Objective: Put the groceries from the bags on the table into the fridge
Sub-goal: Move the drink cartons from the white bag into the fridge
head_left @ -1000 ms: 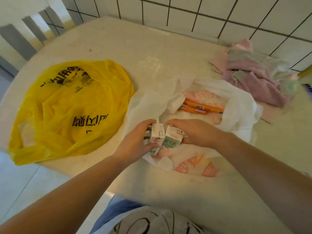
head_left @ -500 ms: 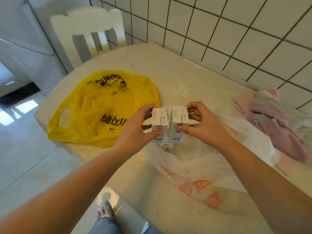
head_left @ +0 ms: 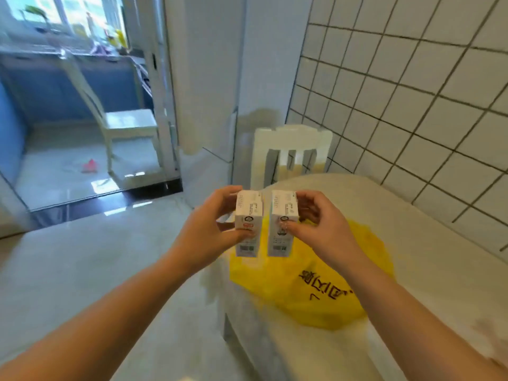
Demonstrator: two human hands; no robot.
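Observation:
My left hand (head_left: pixel 203 229) grips a small white drink carton (head_left: pixel 248 215), held upright in front of me. My right hand (head_left: pixel 321 229) grips a second white carton (head_left: pixel 283 215) of the same kind, right beside the first with a narrow gap between them. Both cartons are in the air above the table's left end. A flattened yellow plastic bag (head_left: pixel 316 281) with dark lettering lies on the table (head_left: pixel 412 243) below my hands. The white bag is out of view.
A white chair (head_left: pixel 291 152) stands against the table's far end by the tiled wall (head_left: pixel 398 92). A tall white panel (head_left: pixel 209 78), possibly the fridge, rises ahead. Left of it a doorway (head_left: pixel 82 105) opens onto a room with another white chair (head_left: pixel 123 125). Glossy floor lies to my left.
My view has swung left and up, from the table toward the doorway. Both hands lifted the cartons out of the white bag and carried them left, past the yellow bag.

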